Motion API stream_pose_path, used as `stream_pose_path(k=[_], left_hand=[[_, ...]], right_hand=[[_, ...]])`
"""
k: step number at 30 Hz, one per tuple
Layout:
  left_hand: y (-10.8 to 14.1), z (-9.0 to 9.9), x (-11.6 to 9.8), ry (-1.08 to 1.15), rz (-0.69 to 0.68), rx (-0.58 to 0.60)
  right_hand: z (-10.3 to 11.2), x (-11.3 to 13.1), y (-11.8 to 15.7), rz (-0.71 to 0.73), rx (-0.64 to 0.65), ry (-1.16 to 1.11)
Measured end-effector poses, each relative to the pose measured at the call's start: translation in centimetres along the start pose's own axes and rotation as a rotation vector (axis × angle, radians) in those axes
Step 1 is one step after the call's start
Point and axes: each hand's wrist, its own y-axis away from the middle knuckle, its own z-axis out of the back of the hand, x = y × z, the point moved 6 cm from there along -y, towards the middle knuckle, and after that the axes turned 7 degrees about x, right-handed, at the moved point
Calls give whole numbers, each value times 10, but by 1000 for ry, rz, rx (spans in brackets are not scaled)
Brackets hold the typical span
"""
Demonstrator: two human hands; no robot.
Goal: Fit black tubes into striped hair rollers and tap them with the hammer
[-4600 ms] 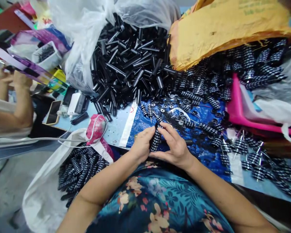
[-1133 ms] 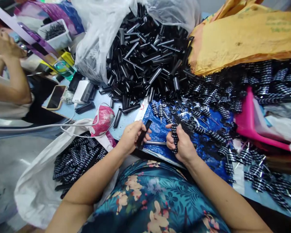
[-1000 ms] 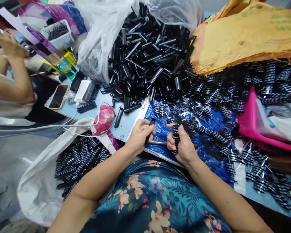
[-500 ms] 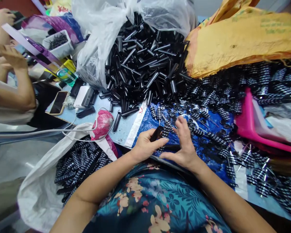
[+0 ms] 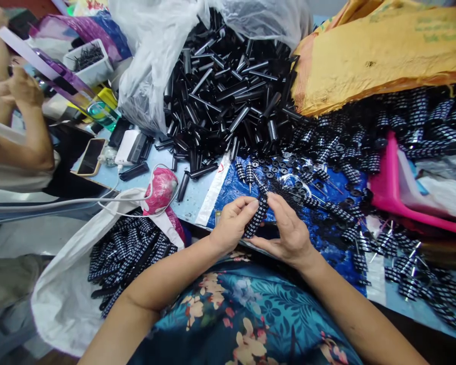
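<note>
Over the near edge of the table, both hands are on a black cylinder (image 5: pixel 257 219) with rows of white square-like marks. My left hand (image 5: pixel 231 223) pinches its left side between thumb and fingers. My right hand (image 5: pixel 291 233) holds it at the ends, a fingertip near the top and the thumb at the bottom. Just beyond my hands, two more patterned cylinders with thin metal pins (image 5: pixel 250 173) lie on a blue plastic sheet (image 5: pixel 228 190). Small black washers (image 5: pixel 277 165) are scattered beside them.
Plain black tubes (image 5: pixel 228 96) spill from a clear bag (image 5: pixel 144 86). Patterned cylinders fill a white sack (image 5: pixel 57 299) at left. A pink bin (image 5: pixel 387 187), yellow sack (image 5: pixel 368 61), phone (image 5: pixel 92 157) and cables surround the area. Another person's hands (image 5: pixel 23 88) are at far left.
My right hand has closed from open onto the patterned cylinder. The plain black tube seen in my left hand no longer shows there. The other person's hands have moved closer together.
</note>
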Motion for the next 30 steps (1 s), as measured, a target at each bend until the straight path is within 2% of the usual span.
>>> stream_pose_path(k=[6, 8, 10, 12, 13, 15, 16, 17, 19, 21, 23, 25, 28, 30], left_hand=[[2, -1, 8, 237, 259, 222], [1, 2, 13, 291, 283, 227], [-3, 14, 15, 258, 221, 167], [-8, 34, 7, 75, 57, 67], [-9, 47, -2, -86, -51, 12], [-9, 69, -25, -510, -250, -97], [-9, 77, -35, -735, -302, -130], [-10, 83, -42, -937, -313, -140], [-15, 91, -48, -1209, -245, -89], [-22, 94, -45, -1297, -126, 17], [-27, 93, -40, -1273, -19, 82], [-31, 91, -36, -1215, 36, 99], [-35, 89, -35, -1167, 37, 101], [-37, 89, -37, -1180, 45, 115]], right_hand=[[1, -1, 2, 33, 30, 20], [-3, -3, 1, 27, 70, -9], [-9, -6, 3, 6, 107, -30], [-17, -9, 9, -28, 159, 17], [-21, -10, 13, -43, 195, 61], [-28, -12, 24, -57, 280, 157], [-28, -14, 29, -61, 312, 189], [-27, -15, 32, -70, 323, 207], [-17, -19, 35, -105, 270, 206], [-5, -24, 31, -151, 150, 165], [2, -28, 23, -174, 49, 136], [-3, -28, 15, -153, 83, 180], [-18, -26, 7, -113, 251, 305], [-16, -21, 6, -94, 228, 299]])
